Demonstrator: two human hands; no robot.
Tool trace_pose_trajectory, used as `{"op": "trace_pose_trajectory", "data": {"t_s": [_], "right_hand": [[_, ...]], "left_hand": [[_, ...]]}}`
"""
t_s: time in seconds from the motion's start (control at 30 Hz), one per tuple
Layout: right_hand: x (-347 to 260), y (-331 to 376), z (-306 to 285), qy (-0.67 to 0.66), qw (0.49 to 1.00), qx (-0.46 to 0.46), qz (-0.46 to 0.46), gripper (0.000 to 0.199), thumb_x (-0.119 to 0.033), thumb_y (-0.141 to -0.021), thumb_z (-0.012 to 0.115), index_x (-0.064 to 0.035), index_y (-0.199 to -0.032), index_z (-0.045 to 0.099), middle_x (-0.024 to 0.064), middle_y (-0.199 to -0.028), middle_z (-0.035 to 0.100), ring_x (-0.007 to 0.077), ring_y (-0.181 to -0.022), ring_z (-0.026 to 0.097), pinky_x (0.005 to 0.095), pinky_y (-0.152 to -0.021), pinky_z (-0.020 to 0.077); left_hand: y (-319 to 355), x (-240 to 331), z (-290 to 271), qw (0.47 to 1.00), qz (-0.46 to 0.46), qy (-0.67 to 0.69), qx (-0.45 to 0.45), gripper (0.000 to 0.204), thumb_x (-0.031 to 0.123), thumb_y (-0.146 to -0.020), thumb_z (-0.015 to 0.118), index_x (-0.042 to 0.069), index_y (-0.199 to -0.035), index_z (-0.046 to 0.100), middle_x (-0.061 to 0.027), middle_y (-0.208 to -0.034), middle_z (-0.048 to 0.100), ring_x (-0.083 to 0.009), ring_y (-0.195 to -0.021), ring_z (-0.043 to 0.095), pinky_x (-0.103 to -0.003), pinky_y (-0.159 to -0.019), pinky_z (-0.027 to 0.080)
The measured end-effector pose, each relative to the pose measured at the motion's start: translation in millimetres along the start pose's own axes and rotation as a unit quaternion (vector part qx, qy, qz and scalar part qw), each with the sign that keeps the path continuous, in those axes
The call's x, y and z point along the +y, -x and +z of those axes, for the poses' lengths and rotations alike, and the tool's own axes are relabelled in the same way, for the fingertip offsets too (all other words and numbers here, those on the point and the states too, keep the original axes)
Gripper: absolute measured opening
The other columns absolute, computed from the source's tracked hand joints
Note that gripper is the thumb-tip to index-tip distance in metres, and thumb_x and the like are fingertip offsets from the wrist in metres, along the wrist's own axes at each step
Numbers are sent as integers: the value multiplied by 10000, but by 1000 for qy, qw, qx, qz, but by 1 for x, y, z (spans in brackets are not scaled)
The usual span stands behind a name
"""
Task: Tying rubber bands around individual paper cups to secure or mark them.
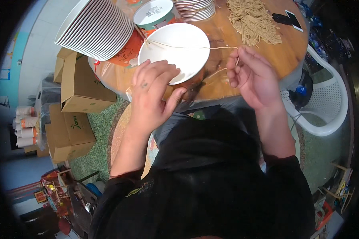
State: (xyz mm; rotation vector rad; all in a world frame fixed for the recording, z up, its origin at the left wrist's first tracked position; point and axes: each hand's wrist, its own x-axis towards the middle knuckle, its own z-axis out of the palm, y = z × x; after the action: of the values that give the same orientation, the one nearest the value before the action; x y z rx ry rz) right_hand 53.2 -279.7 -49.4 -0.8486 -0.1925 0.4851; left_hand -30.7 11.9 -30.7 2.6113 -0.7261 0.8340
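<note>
The left hand [153, 95] grips the white bowl [175, 49] while the right hand [249, 75] pinches a taut string [187, 46] across it (threading seemingly underway), so steady tension matters next.

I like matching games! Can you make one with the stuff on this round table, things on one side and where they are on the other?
1. white paper bowl
2. string
3. pile of strings
4. stack of lids

a. far left of the table
b. under the left hand
c. far side, loose heap
d. pinched in the right hand

Pairs: 1-b, 2-d, 3-c, 4-a
</note>
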Motion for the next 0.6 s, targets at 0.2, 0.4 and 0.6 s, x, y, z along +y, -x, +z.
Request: {"op": "trace_pose_trajectory", "data": {"t_s": [0.2, 0.4, 0.6], "right_hand": [[6, 16, 4, -56, 998, -25, 28, 275, -303, -1162, 621, -42, -1192, 702, 71, -980, 734, 195, -844, 692, 349, -712, 535], [10, 21, 12, -96, 994, -47, 30, 278, -308, -1173, 596, -48, -1168, 693, 73, -965, 718, 205, -820, 677, 342, -716, 521], [12, 24, 13, -106, 992, -55, 27, 285, -316, -1177, 591, -49, -1154, 688, 78, -966, 710, 207, -834, 675, 342, -717, 523]], "left_hand": [[4, 37, 4, 986, 83, 44, 136, 460, 228, -814, 997, 103, -1173, 737, -77, -1158, 749, -298, -1007, 723, -427, -890, 542], [-10, 66, 23, 986, -41, 138, 84, 475, 189, -836, 982, 31, -1216, 745, -112, -1093, 770, -330, -952, 777, -411, -747, 621], [-9, 62, 31, 986, -58, 149, 37, 238, 79, -897, 911, 39, -1090, 778, -116, -977, 773, -326, -842, 778, -403, -707, 614]]}}
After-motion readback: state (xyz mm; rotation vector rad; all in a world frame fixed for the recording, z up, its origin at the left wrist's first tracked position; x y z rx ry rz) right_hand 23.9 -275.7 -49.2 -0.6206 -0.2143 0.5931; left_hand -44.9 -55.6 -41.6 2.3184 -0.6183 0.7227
